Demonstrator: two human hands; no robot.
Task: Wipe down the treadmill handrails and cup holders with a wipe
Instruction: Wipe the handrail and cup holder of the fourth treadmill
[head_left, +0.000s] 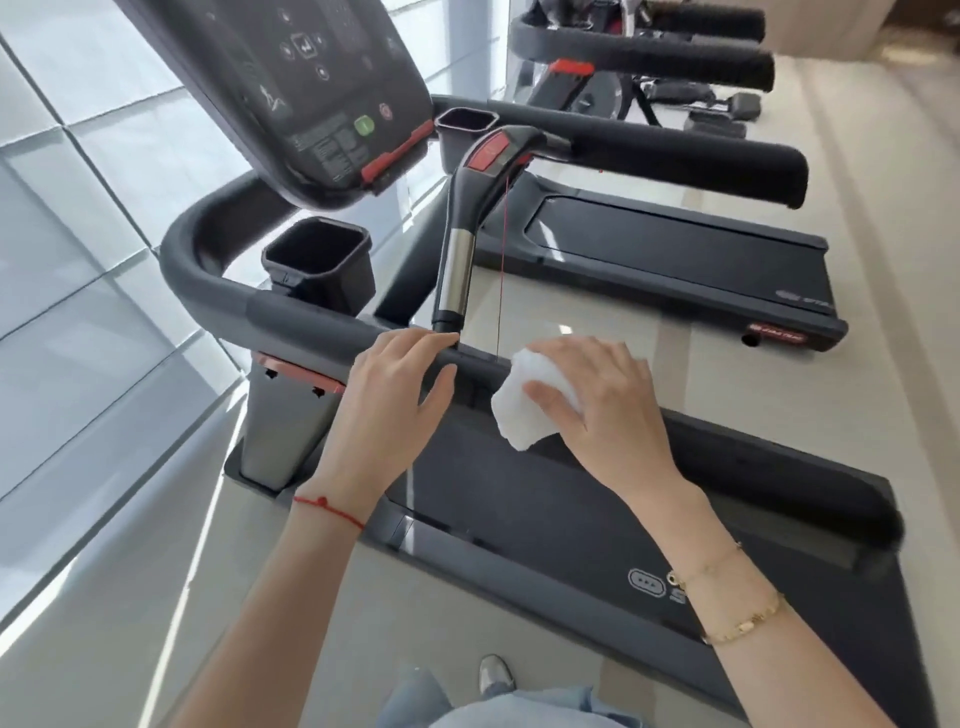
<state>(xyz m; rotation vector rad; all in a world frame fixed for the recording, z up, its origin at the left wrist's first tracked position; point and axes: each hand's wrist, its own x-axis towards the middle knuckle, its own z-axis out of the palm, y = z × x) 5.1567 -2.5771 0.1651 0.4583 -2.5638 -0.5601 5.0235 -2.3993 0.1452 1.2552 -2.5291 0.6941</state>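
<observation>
Right hand (602, 405) nearest me — fingers curled over white wipe (524, 410) on handrail (311, 332); left hand (395, 395) gripping rail beside it. Rail under wipe hidden.

A second treadmill (675, 260) lies at the right; an exercise bike (623, 98) stands upper right, window panes (78, 208) fill the left.

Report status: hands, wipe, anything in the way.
Left hand gripping near handrail. Right hand holding white wipe on the rail. Red safety cord hangs close by.
</observation>
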